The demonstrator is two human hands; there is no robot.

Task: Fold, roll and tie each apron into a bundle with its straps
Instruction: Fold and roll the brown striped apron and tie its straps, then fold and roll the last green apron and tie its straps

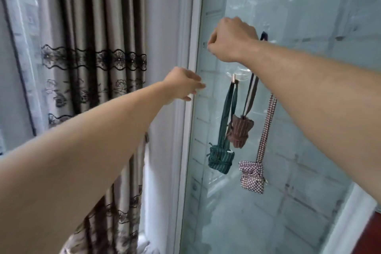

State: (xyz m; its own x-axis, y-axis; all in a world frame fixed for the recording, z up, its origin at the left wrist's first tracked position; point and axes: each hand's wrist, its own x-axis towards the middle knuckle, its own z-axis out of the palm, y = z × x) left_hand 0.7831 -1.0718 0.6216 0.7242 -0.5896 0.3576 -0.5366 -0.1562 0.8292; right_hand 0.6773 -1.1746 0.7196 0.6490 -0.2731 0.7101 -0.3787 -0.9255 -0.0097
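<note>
Three tied apron bundles hang by their straps on a glass door. Lowest on the left is the green striped bundle [221,160], whose strap loops over a clear stick-on hook [237,77]. The brown striped bundle [239,131] hangs higher; its dark strap [263,36] runs up behind my right forearm. A red checked bundle [252,177] hangs at the right, with the top of its strap hidden by that forearm. My right hand [231,40] is raised beside the dark strap's top, fingers curled, nothing visible in them. My left hand [183,85] hovers by the door frame with relaxed fingers.
The white door frame [190,109] runs top to bottom left of the glass door [299,150]. Grey curtains [92,68] with black lace bands hang further left. A strip of red floor [373,233] shows at the bottom right corner.
</note>
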